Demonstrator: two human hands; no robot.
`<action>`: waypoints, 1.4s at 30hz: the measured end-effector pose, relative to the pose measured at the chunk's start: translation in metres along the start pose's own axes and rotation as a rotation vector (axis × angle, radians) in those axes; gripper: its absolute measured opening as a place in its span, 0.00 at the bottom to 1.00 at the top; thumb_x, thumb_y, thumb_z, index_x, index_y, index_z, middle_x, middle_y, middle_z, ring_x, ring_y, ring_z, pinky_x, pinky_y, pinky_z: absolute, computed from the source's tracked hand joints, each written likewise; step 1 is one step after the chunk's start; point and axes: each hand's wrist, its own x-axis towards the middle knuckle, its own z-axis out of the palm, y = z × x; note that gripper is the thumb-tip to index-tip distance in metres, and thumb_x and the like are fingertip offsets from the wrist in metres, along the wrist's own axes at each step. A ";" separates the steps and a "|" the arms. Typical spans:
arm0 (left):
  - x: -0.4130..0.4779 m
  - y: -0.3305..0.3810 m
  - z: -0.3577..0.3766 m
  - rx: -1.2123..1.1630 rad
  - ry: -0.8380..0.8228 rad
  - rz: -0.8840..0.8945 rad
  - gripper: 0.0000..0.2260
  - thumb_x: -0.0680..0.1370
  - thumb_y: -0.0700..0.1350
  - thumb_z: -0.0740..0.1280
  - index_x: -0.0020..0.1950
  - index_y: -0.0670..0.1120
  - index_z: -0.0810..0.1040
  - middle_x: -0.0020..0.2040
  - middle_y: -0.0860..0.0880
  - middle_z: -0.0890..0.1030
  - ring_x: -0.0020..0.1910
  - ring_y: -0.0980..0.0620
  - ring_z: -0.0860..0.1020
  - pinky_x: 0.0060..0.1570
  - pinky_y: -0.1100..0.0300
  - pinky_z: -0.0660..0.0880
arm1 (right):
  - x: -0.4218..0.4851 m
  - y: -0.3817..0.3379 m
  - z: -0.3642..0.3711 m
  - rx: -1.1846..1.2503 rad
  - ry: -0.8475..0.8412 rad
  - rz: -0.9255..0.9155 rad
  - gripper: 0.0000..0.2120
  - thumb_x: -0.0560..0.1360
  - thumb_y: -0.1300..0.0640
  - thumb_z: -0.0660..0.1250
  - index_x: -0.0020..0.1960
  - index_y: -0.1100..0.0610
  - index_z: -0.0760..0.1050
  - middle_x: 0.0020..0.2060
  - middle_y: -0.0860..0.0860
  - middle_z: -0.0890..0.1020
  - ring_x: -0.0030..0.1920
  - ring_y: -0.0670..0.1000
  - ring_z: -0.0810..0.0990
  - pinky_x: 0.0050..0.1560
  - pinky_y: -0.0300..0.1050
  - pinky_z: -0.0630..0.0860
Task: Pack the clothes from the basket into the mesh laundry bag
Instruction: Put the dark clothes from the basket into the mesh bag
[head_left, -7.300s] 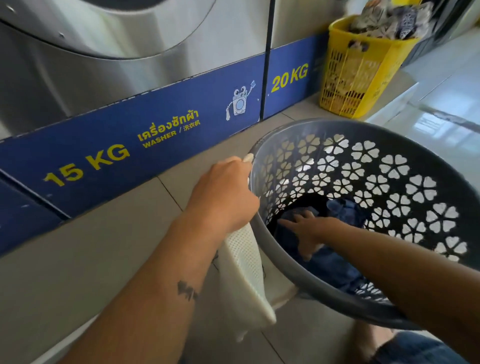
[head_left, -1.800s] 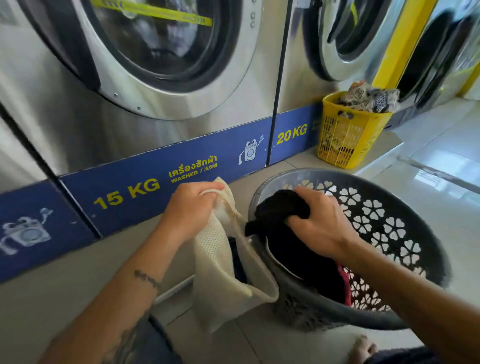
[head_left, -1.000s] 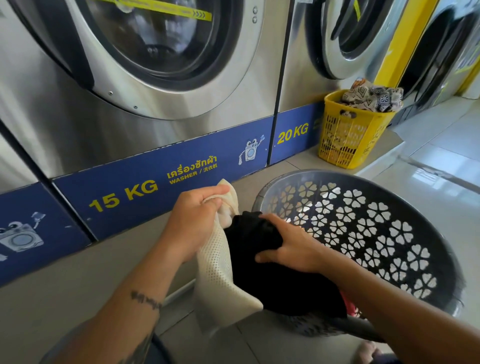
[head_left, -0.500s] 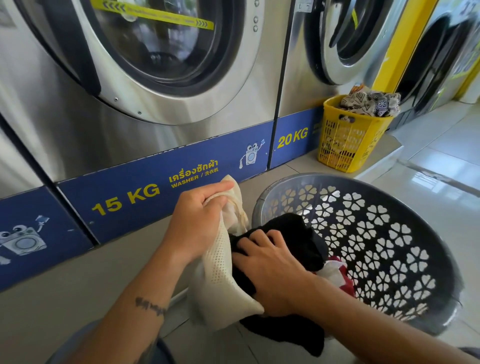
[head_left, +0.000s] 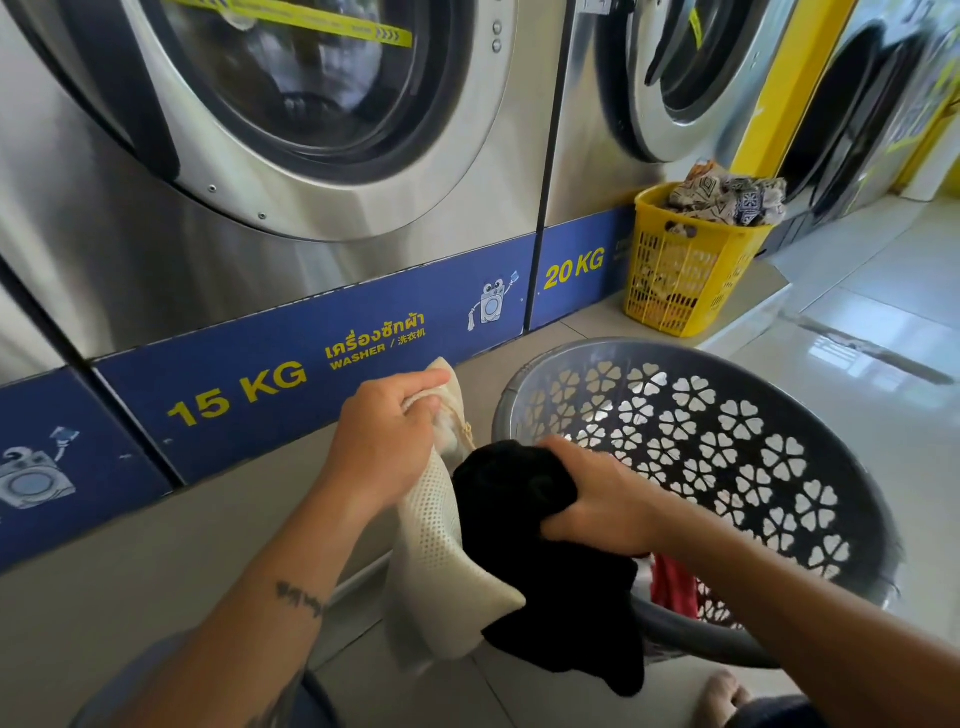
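Facing steel washers (head_left: 322, 156) on pale tiles (head_left: 857, 322) — left hand (head_left: 384, 441) grips the mesh bag (head_left: 436, 561), right hand (head_left: 597, 499) a black garment (head_left: 545, 571).

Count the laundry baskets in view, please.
2. The grey basket with flower cut-outs is by the right hand; the yellow basket, full of patterned cloth, stands by the 20 KG washer.

Bright daylight enters from the right, throwing white glare on the glossy floor tiles (head_left: 857, 322) and soft sheen on the steel washer fronts (head_left: 156, 270), while wide-angle distortion bends the edges, the far right corner smears, and the black garment (head_left: 550, 587) loses all detail.
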 end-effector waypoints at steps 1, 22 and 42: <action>0.000 0.001 0.001 0.005 -0.009 0.000 0.16 0.80 0.41 0.63 0.64 0.53 0.81 0.66 0.53 0.79 0.65 0.55 0.76 0.65 0.61 0.70 | 0.000 -0.005 0.002 -0.043 0.057 0.002 0.24 0.65 0.46 0.71 0.59 0.47 0.69 0.47 0.48 0.81 0.47 0.50 0.81 0.51 0.55 0.81; -0.002 -0.001 0.002 -0.088 0.011 -0.056 0.16 0.78 0.41 0.63 0.62 0.52 0.83 0.64 0.55 0.80 0.61 0.61 0.75 0.60 0.66 0.67 | -0.014 -0.021 -0.003 -0.111 0.100 -0.205 0.44 0.69 0.44 0.75 0.78 0.36 0.55 0.75 0.47 0.59 0.77 0.53 0.56 0.76 0.57 0.62; -0.013 0.006 0.007 -0.076 -0.132 0.071 0.18 0.77 0.38 0.64 0.64 0.53 0.81 0.64 0.58 0.79 0.65 0.62 0.74 0.69 0.62 0.67 | -0.010 -0.033 0.044 -0.527 0.227 -0.410 0.17 0.65 0.48 0.58 0.52 0.49 0.75 0.46 0.45 0.78 0.52 0.53 0.76 0.65 0.59 0.70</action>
